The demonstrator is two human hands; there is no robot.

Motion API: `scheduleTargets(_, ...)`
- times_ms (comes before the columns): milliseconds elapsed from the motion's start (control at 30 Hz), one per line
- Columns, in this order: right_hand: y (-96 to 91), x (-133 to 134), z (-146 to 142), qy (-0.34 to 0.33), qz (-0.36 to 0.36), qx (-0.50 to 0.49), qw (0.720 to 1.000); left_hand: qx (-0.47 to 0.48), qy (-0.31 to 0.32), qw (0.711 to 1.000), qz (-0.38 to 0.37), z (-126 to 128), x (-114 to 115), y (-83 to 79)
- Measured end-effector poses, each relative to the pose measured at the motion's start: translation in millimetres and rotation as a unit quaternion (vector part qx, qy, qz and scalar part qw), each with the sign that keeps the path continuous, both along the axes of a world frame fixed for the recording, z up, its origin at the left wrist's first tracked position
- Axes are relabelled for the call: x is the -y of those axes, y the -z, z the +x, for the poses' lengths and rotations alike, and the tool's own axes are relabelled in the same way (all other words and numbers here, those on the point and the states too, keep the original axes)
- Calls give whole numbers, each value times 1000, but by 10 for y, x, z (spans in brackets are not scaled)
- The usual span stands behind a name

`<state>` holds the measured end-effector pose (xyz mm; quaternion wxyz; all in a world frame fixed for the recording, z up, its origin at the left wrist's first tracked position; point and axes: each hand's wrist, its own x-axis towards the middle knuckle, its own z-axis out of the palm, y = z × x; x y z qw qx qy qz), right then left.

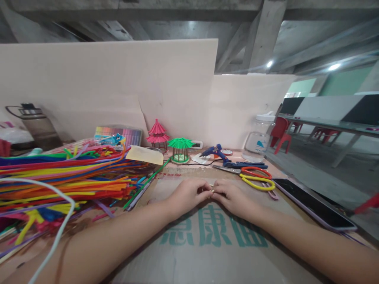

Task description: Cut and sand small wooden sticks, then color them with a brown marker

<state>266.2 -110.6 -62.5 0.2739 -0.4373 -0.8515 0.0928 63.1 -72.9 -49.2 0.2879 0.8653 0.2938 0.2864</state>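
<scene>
My left hand (192, 193) and my right hand (232, 196) meet over a cardboard sheet (177, 260) with large green printed characters. The thumbs and fingers of both are closed in a pinch on a small pale-yellow piece (212, 191). Most of that piece is hidden by the fingertips, so its kind cannot be made out. Beyond the hands stands a small pavilion model with a green roof (181, 143), and behind it to the left another with a pink roof (157, 132). Scissors (257, 179) with red and yellow handles lie beyond my right hand.
Colourful pipe cleaners (74, 181) are heaped at left, with a white cable (66, 197) crossing them. A blue glue gun (214, 152), pliers (247, 165), a clear bottle (259, 138) and a phone (314, 203) are at right. A dark bottle (41, 128) stands far left.
</scene>
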Motion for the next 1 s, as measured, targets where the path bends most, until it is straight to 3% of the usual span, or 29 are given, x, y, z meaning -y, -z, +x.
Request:
scheduleTargets(333,-69,37,-17,28,-36,-32,998,-3,11,1000,17,-2,2,-24)
scheduleTargets(633,-77,52,-34,11,-41,-42,998,-21,3,998,67,2,23,-48)
scheduleTargets(833,-92,50,-42,34,-91,-99,990,-43,0,994,96,-7,23,-47)
scheduleTargets(1000,-62,37,-50,12,-105,-113,988,-52,4,993,103,7,48,-47)
